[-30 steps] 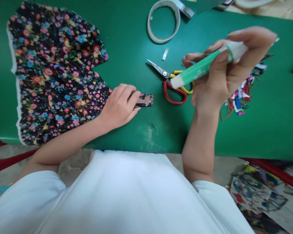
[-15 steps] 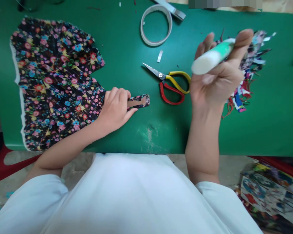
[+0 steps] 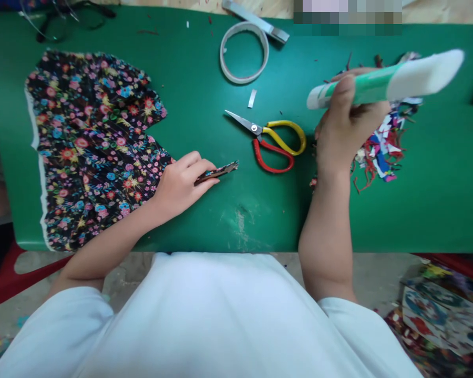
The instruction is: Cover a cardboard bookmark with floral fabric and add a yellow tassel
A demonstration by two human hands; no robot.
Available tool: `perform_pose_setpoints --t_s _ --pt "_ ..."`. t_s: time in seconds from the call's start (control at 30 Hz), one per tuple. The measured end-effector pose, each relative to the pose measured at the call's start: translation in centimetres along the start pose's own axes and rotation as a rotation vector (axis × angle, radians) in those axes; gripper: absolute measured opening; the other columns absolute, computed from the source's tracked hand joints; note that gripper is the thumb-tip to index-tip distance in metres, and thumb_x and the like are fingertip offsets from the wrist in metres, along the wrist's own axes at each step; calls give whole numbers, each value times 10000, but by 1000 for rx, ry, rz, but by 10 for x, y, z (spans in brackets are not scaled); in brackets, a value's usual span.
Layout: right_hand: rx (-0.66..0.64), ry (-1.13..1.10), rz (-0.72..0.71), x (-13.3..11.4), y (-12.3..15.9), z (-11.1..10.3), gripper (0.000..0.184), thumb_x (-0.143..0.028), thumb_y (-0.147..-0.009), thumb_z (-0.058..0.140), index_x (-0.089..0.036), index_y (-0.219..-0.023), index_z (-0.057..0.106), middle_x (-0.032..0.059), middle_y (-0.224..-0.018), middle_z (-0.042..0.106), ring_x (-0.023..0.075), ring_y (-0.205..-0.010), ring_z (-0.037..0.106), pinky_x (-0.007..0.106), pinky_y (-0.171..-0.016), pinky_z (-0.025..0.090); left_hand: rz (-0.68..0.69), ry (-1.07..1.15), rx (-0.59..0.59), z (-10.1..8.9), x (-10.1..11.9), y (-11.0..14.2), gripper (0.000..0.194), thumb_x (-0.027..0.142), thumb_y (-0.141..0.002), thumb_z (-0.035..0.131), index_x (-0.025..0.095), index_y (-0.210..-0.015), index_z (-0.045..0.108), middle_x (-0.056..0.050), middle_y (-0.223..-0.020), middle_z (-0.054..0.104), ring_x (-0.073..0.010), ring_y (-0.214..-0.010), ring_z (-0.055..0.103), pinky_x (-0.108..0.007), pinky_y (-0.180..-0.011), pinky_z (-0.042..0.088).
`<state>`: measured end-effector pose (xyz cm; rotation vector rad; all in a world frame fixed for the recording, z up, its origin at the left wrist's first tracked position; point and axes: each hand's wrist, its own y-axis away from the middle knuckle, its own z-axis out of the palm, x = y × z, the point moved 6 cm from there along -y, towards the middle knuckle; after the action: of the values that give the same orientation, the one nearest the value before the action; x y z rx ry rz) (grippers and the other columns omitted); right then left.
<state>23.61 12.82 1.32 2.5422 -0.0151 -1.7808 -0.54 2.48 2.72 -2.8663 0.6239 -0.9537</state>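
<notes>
Near the middle of the table, my left hand (image 3: 185, 181) pinches a narrow strip covered in dark floral cloth (image 3: 226, 169) with a brown inner face, tilted nearly edge-on. Under and beside that hand lies a large piece of black floral fabric (image 3: 90, 142) with a white left edge. My right hand (image 3: 341, 123) is closed around a white-and-green tube (image 3: 410, 76), raised above the table, its broad flat end pointing right. Scissors (image 3: 256, 128) with one yellow and one red handle rest between the hands, blades apart.
Behind the scissors lie a roll of white tape (image 3: 224, 52), a metal tool (image 3: 256, 21) and a small white strip (image 3: 252, 98). A heap of cloth scraps (image 3: 384, 144) sits beyond my right hand. Dark-framed glasses (image 3: 98, 10) are at the back left of the green table (image 3: 425, 210).
My right hand has turned over, swinging the tube's wide end from the left to the right. The strip in my left hand has tilted from face-up to nearly edge-on.
</notes>
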Motion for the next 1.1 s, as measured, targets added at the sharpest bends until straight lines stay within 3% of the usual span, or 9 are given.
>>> perform_pose_setpoints --t_s 0.17,0.33,0.5,0.57,0.67,0.77,0.83,0.97,1.1 --pt "84 266 -4 4 6 -20 259 -478 -945 654 -228 -889 615 65 -774 668 205 -879 629 320 -736 442 -173 354 -22 1 -3 -3 244 386 -841 758 189 -899 627 2 -823 670 -113 -673 629 -234 -572 476" --pt "404 653 133 13 -13 -36 350 -373 -877 742 -209 -657 525 94 -728 688 154 -649 545 334 -685 345 -555 981 -202 24 -5 4 409 448 -833 743 225 -990 439 16 -911 716 -113 -605 725 -183 -467 527" --pt "371 788 164 17 -15 -31 301 -411 -850 761 -129 -785 678 140 -841 751 193 -737 644 334 -687 352 -637 1217 -275 33 -2 6 489 423 -818 777 231 -1017 374 -20 -995 763 -183 -814 803 -244 -668 656" --pt "383 829 153 21 -11 -37 359 -421 -782 811 -109 -924 703 88 -800 736 197 -740 654 337 -700 370 -636 1229 -277 34 -4 6 486 424 -833 765 236 -1037 366 -40 -1025 776 -208 -889 806 -262 -695 662" --pt "535 687 -124 10 1 -45 595 -541 -735 790 -130 -1137 637 -9 -742 646 128 -606 567 317 -650 344 -627 1248 -272 35 -6 7 489 466 -853 741 243 -1049 352 -35 -998 786 -218 -905 805 -290 -711 665" --pt "720 352 -551 -20 32 -43 616 -743 -841 522 -185 -1084 621 5 -829 577 62 -522 404 313 -574 264 -628 1284 -270 35 -8 6 489 518 -871 711 249 -1042 340 -28 -973 790 -216 -888 805 -294 -694 658" --pt "591 239 -546 -35 43 -24 365 -581 -930 539 -221 -919 596 -32 -690 464 71 -507 359 308 -554 234 -626 1296 -263 35 -8 5 487 539 -881 696 252 -1032 333 -22 -943 786 -218 -881 804 -285 -668 646" --pt "-122 142 -386 -50 60 52 286 -438 -923 632 -224 -748 559 -29 -569 464 117 -519 416 314 -568 313 -595 1256 -180 33 -8 4 509 574 -868 700 262 -1024 330 43 -782 734 -171 -757 779 -253 -631 617" --pt "-286 11 -214 -40 71 84 393 -455 -911 654 -214 -658 473 -11 -624 490 121 -551 414 306 -554 312 -590 1187 -128 31 -10 4 508 610 -853 697 265 -997 352 109 -615 607 -108 -560 670 -197 -536 536"
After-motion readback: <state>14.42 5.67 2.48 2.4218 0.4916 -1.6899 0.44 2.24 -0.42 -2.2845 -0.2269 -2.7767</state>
